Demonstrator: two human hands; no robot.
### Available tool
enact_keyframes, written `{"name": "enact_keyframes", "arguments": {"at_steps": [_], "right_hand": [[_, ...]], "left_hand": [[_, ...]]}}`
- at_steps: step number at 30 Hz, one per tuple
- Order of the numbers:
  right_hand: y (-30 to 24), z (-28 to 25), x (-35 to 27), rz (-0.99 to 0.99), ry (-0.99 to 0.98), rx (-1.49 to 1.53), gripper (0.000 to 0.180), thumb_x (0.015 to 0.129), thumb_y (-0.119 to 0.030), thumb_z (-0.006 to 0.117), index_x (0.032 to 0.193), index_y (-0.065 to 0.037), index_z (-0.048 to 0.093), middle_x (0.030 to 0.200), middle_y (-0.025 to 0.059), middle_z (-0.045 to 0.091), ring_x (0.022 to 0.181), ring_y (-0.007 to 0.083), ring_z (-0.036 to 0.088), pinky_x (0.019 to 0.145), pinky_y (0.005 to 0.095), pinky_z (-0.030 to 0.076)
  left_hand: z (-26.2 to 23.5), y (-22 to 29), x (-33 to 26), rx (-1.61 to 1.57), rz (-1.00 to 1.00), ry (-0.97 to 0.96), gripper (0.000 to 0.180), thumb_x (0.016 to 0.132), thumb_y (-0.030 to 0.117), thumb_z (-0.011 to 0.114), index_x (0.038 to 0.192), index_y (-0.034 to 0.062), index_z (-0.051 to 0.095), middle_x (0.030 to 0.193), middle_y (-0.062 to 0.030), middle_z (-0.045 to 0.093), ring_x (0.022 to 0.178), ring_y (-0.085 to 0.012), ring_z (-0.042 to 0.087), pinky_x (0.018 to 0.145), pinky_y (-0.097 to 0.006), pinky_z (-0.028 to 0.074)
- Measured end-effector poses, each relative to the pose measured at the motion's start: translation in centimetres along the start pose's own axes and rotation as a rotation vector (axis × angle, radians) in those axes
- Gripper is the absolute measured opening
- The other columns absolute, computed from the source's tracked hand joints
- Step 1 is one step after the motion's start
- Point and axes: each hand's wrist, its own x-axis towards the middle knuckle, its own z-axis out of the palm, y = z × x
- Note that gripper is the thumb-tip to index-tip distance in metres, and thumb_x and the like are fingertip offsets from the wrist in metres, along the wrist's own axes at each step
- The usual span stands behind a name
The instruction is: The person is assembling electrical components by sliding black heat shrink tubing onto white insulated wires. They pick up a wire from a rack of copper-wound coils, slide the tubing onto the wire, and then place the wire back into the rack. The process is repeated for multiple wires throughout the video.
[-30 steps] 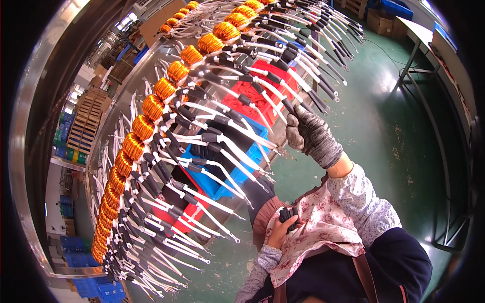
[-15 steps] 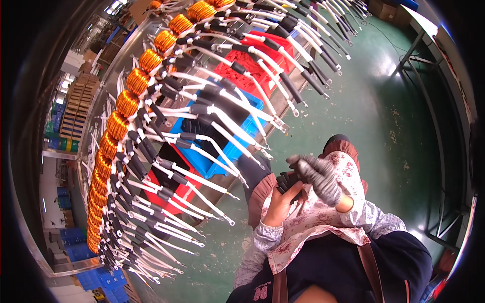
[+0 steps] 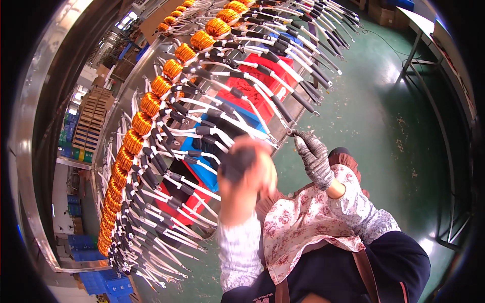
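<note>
My right hand (image 3: 314,159), in a grey knitted glove, reaches up to the row of hanging cables. Its fingertips are pinched at the metal ring lug (image 3: 289,132) on the end of a white cable. My left hand (image 3: 260,169) is raised nearer the camera and smeared by motion. The fingers are curled around a dark bundle (image 3: 237,164), which looks like short black sleeves. Orange copper-wound coils (image 3: 150,104) stand in a long curved row, with white cables carrying black sleeves and ring lugs hanging toward me.
Below the cables are a red bin (image 3: 242,91) of red parts and a blue bin (image 3: 207,174) holding dark pieces. Another red bin (image 3: 199,204) is nearer me. A metal frame (image 3: 38,192) runs along the left, and a table (image 3: 419,30) stands at the far right.
My hands have come apart from in front of the apron. The right has risen to a cable end; the left has moved up and left with the black sleeves. The view has shifted slightly.
</note>
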Motion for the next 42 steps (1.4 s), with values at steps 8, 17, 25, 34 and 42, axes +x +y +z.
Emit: {"name": "enact_keyframes", "arguments": {"at_steps": [8,17,25,34,42], "right_hand": [[-1.4,1.0,0.3,-0.232,0.122,-0.225,0.023,0.081,-0.009,0.062,0.104,-0.004,0.061,0.076,0.0163,0.057,0.071,0.0324,0.057,0.063,0.0405,0.045],[-2.3,3.6,-0.3,-0.402,0.272,-0.49,0.025,0.082,-0.014,0.061,0.105,-0.008,0.06,0.07,0.0123,0.056,0.058,0.0304,0.058,0.05,0.0394,0.045],[-4.8,3.5,-0.7,-0.304,0.2,-0.516,0.02,0.084,-0.013,0.059,0.102,-0.006,0.06,0.074,0.014,0.06,0.064,0.0323,0.06,0.055,0.0416,0.047],[-3.5,4.3,0.8,-0.213,0.142,-0.413,0.019,0.089,-0.015,0.055,0.102,-0.003,0.06,0.071,0.0125,0.062,0.065,0.0306,0.062,0.058,0.0412,0.048],[-2.1,3.9,3.5,0.915,-0.534,1.517,0.036,0.095,-0.038,0.044,0.092,-0.003,0.054,0.057,-0.0029,0.038,0.042,0.0074,0.033,0.035,0.0223,0.03]], "left_hand": [[-6.6,-7.1,6.3,0.272,-0.11,0.196,0.047,0.091,0.025,0.058,0.126,-0.0012,0.04,0.063,-0.0004,0.05,0.05,-0.0065,0.047,0.044,-0.019,0.033],[-8.6,-8.4,8.3,0.215,-0.232,0.186,0.025,0.088,0.023,0.061,0.071,0.0084,0.051,0.058,-0.0006,0.049,0.043,-0.0068,0.043,0.04,-0.021,0.028],[-8.2,-8.0,7.4,0.089,-0.182,0.19,0.021,0.087,0.024,0.062,0.076,0.0075,0.056,0.059,0.0003,0.052,0.044,-0.0064,0.045,0.04,-0.019,0.027],[-8.2,-8.0,6.7,0.144,-0.165,0.213,0.016,0.087,0.02,0.063,0.081,0.0059,0.059,0.061,0.0015,0.053,0.044,-0.0047,0.042,0.04,-0.019,0.027],[-8.7,-7.7,6.2,0.176,-0.179,0.236,0.018,0.087,0.021,0.063,0.08,0.0042,0.06,0.06,0.0015,0.052,0.044,-0.0043,0.042,0.04,-0.018,0.027]]}}
